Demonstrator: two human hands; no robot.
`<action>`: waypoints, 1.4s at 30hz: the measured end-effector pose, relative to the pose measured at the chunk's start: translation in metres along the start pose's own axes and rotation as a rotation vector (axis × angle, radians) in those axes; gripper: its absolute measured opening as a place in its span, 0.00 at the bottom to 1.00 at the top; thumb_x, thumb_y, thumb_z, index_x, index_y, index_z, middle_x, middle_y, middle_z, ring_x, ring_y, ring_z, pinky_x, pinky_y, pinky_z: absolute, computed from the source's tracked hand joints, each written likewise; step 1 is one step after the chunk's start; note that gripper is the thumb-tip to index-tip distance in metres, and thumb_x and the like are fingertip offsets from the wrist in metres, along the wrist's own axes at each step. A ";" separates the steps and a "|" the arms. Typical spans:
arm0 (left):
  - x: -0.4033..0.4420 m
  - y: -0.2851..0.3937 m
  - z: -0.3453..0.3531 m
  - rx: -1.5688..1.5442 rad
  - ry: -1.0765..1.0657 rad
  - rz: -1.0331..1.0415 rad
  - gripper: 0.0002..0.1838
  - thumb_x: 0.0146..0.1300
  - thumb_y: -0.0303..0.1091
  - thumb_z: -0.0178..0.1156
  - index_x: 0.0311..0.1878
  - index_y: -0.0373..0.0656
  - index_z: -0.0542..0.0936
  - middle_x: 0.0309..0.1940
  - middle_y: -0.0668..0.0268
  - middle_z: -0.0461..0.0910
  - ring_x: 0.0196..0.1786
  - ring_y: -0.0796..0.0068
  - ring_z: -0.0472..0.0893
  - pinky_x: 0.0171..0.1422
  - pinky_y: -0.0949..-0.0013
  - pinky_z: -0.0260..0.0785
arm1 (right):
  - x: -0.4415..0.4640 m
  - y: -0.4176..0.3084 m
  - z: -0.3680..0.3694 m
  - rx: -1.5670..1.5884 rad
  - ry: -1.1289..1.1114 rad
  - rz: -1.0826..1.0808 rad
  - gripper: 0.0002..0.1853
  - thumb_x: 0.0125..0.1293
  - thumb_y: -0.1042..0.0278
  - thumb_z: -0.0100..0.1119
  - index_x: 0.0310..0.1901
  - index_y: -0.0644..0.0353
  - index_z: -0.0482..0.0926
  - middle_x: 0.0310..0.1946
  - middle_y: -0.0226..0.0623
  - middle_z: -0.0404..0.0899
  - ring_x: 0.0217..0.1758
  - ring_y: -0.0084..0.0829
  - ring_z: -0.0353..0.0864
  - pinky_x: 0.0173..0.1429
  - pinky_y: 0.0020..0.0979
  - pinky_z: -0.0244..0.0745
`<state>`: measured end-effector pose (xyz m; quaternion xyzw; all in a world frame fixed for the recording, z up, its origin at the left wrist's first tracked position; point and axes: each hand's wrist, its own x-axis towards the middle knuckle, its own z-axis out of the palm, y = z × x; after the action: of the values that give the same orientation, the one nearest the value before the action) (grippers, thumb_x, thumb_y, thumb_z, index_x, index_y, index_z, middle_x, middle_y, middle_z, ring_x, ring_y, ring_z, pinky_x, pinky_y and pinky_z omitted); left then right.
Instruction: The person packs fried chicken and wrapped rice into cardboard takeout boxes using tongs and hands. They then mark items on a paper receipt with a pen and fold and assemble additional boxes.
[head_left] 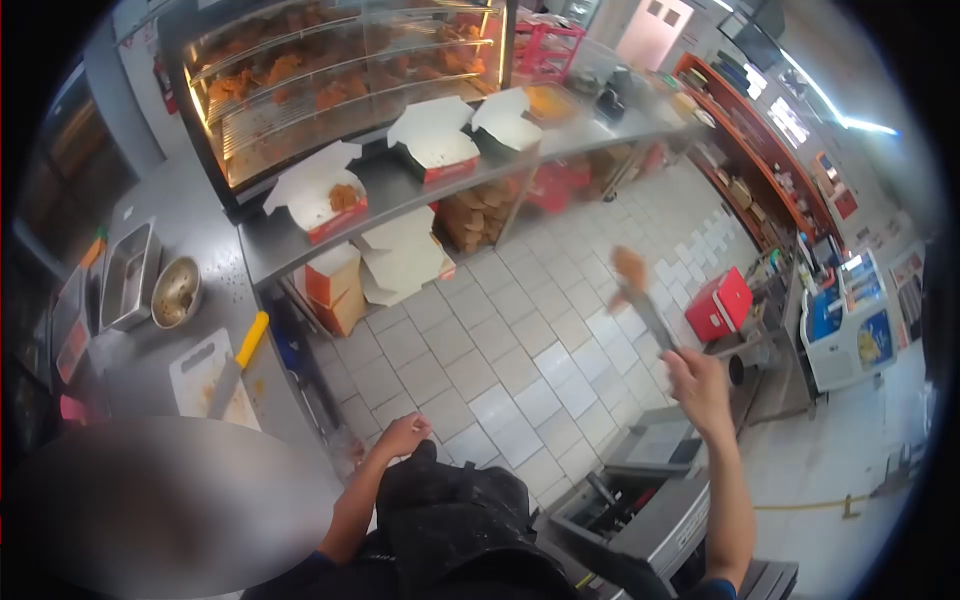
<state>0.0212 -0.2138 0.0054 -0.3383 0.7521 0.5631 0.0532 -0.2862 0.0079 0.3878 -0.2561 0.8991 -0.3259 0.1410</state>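
My right hand (697, 385) is closed around the handle of metal tongs (655, 322), held out over the tiled floor. A piece of fried chicken (629, 272), smeared by motion, is at the far end of the tongs. Close to my dark apron (450, 510), my left hand (405, 437) has its fingers curled in, and I see nothing in it. Along the counter ledge stand open cardboard boxes: one box (322, 195) has a piece of chicken (343, 197) inside, and another box (435, 140) shows a white interior.
A lit display cabinet (340, 75) with fried chicken stands behind the boxes. On the left counter are a yellow-handled knife (250, 340) on a cutting board (190, 375), a metal bowl (177, 293) and a metal pan (130, 275). A red box (720, 303) sits at right. A blurred patch covers the lower left.
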 end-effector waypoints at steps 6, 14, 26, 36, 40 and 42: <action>0.029 -0.023 -0.034 -0.175 0.232 -0.061 0.15 0.66 0.41 0.62 0.49 0.40 0.80 0.44 0.59 0.85 0.47 0.63 0.84 0.52 0.62 0.75 | 0.211 -0.025 0.115 0.016 -0.113 -0.335 0.19 0.70 0.58 0.58 0.26 0.65 0.76 0.14 0.34 0.71 0.17 0.27 0.72 0.26 0.32 0.67; 0.080 -0.036 -0.010 -0.151 0.633 -0.467 0.12 0.66 0.39 0.60 0.43 0.39 0.81 0.37 0.58 0.85 0.43 0.67 0.84 0.48 0.65 0.75 | 0.501 -0.071 0.258 -0.323 0.119 -1.270 0.09 0.65 0.68 0.60 0.30 0.64 0.82 0.26 0.49 0.82 0.31 0.41 0.86 0.31 0.40 0.77; 0.125 0.027 0.261 -0.497 0.809 -0.702 0.12 0.64 0.39 0.58 0.37 0.39 0.83 0.35 0.58 0.86 0.37 0.64 0.87 0.38 0.63 0.78 | 0.534 -0.140 0.300 -0.934 -0.484 -1.242 0.07 0.58 0.80 0.61 0.37 0.62 0.86 0.38 0.43 0.84 0.43 0.39 0.88 0.40 0.31 0.86; 0.170 0.114 0.336 -0.503 0.823 -0.864 0.14 0.64 0.42 0.56 0.35 0.42 0.83 0.35 0.56 0.85 0.39 0.56 0.85 0.44 0.56 0.76 | 0.535 -0.138 0.351 -1.015 -0.297 -1.196 0.11 0.59 0.74 0.63 0.43 0.61 0.86 0.49 0.49 0.83 0.49 0.42 0.86 0.41 0.33 0.82; 0.182 0.120 0.346 -0.548 0.963 -0.870 0.14 0.64 0.42 0.56 0.35 0.42 0.83 0.35 0.55 0.85 0.39 0.55 0.84 0.45 0.55 0.76 | 0.544 -0.163 0.343 -1.167 -0.458 -1.369 0.13 0.62 0.66 0.57 0.44 0.63 0.86 0.50 0.51 0.82 0.56 0.44 0.81 0.49 0.41 0.80; 0.183 0.124 0.359 -0.462 1.008 -0.925 0.14 0.64 0.43 0.55 0.35 0.43 0.83 0.34 0.55 0.84 0.39 0.54 0.84 0.46 0.54 0.76 | 0.608 -0.145 0.380 -1.012 -0.252 -1.716 0.19 0.58 0.54 0.60 0.41 0.64 0.82 0.37 0.48 0.82 0.44 0.48 0.82 0.49 0.58 0.74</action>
<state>-0.2975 0.0378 -0.1074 -0.8433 0.3268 0.4029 -0.1401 -0.5772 -0.6178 0.1466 -0.8801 0.4217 0.1326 -0.1731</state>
